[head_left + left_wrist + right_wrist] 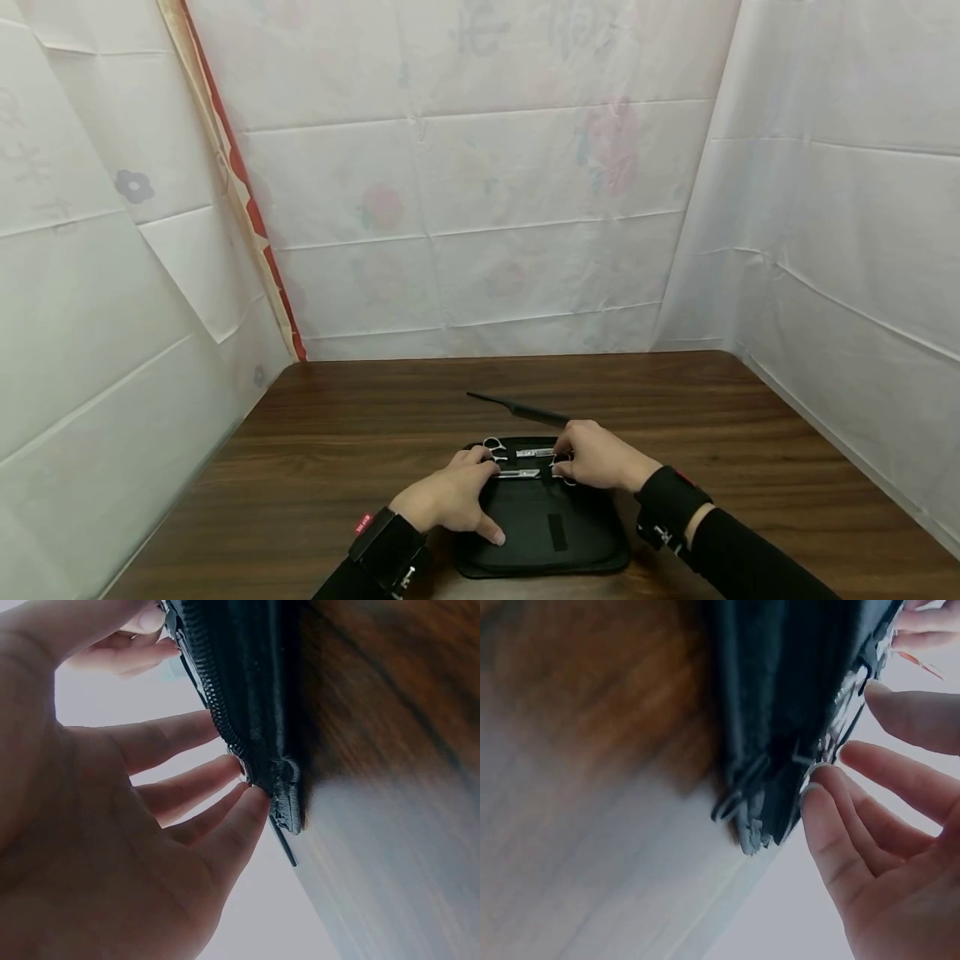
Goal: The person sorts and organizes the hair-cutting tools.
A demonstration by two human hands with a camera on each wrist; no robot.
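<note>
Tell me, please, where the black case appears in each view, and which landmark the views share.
Head: the black case lies low, just right of centre.
Left wrist: the case is seen from the side, upper middle.
Right wrist: the case is again seen from the side, upper part, just right of centre.
Shared landmark: the brown wooden tabletop, under the case.

Creased white printed sheeting (480,283) hangs from nine to three o'clock. A round-cornered brown wood-grain tabletop (337,417) lies at six.
</note>
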